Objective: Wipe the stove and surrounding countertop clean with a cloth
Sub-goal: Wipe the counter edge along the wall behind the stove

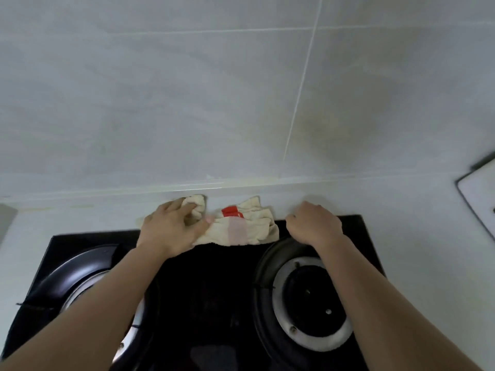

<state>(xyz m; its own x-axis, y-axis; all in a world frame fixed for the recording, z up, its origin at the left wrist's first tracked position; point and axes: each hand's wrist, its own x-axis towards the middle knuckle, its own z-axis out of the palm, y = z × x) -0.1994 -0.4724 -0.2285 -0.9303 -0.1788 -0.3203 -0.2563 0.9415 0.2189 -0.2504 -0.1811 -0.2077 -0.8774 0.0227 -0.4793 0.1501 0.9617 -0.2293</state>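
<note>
A cream cloth [254, 223] with a red patch lies bunched across the back edge of the black glass stove [209, 285] and the white countertop [415, 236] behind it. My left hand [171, 226] grips the cloth's left end, fingers curled into the fabric and thumb lying on it. My right hand [313, 223] sits just right of the cloth at the stove's back edge, fingers curled under; I cannot tell whether it holds the cloth's right end. My forearms cross over both burners.
The left burner [80, 277] and right burner [308, 303] have dark ring supports. A grey tiled wall [241, 89] with yellowish stains rises behind the counter. A white object with a dark rim [479, 199] lies at the far right.
</note>
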